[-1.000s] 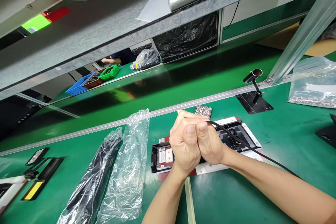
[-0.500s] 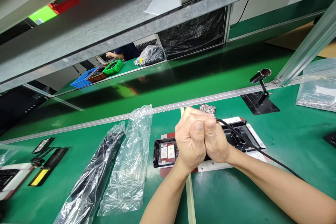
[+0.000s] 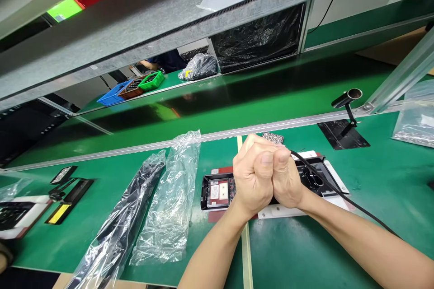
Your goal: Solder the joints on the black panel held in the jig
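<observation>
Green bench: black housing lies lengthwise left-to-right beneath left hand and right hand, equally near; fists closed, contents hidden.

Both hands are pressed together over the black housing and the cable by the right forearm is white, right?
Not quite: the head view shows the cable as black. The left hand and right hand are pressed together over the black housing, as you said.
</observation>
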Demonstrator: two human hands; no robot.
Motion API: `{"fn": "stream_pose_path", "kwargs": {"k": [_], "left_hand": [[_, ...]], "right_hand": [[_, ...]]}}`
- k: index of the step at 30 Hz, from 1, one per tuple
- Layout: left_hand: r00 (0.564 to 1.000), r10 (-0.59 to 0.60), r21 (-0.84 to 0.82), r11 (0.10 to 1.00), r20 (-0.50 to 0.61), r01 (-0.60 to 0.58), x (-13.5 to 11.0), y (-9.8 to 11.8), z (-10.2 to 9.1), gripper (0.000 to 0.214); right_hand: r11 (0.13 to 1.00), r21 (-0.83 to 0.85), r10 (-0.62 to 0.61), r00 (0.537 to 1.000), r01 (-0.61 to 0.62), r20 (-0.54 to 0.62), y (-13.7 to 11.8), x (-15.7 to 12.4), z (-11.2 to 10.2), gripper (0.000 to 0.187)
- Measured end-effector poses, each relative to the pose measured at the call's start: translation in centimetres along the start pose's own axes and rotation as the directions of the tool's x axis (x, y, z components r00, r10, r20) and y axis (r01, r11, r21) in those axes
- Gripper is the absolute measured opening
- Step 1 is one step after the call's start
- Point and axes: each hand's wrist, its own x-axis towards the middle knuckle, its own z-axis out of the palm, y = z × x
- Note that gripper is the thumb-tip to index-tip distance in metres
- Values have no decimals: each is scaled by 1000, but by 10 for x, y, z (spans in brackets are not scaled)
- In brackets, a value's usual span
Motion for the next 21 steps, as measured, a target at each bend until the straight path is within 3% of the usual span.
{"fn": "stream_pose_path", "kwargs": {"k": [9, 21], "left_hand": [[1000, 3, -9, 1000, 4, -3, 1, 1, 1, 33], [1000, 14, 10, 1000, -3, -14, 1, 2, 1, 35]], "right_hand": [[998, -4, -57, 997, 57, -50, -4, 4, 0, 59], [999, -36, -28, 999, 26, -43, -1, -2, 0, 63]]}}
